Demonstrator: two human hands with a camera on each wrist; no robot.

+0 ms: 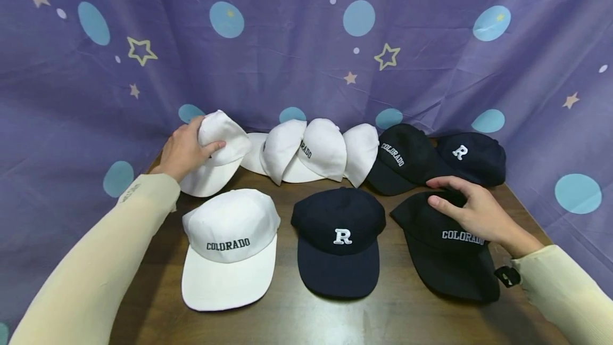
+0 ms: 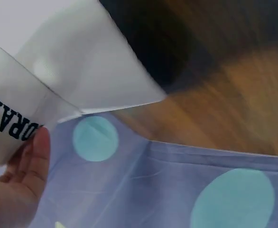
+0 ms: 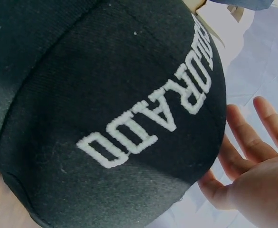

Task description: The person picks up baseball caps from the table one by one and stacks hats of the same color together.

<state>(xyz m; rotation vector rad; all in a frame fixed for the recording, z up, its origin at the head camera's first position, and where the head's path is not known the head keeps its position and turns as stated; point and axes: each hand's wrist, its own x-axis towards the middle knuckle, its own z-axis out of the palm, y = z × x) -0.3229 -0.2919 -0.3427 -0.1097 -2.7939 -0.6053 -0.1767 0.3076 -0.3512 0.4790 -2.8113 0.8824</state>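
Note:
My left hand (image 1: 197, 144) grips a white cap (image 1: 221, 156) at the back left of the table, thumb over its crown and fingers behind. In the left wrist view this white cap (image 2: 68, 57) shows dark lettering, with my left hand (image 2: 20, 180) under its edge. My right hand (image 1: 449, 194) lies with relaxed fingers on the crown of a black COLORADO cap (image 1: 445, 249) at the front right. The right wrist view shows the black cap (image 3: 106, 95) close up and my right hand (image 3: 253, 166) open beside it.
A white COLORADO cap (image 1: 230, 238) and a navy R cap (image 1: 337, 233) lie in front on the wooden table (image 1: 287, 323). Behind stand several white caps (image 1: 313, 148), a black COLORADO cap (image 1: 404, 156) and a navy R cap (image 1: 471, 156). Purple starred cloth (image 1: 287, 57) surrounds the table.

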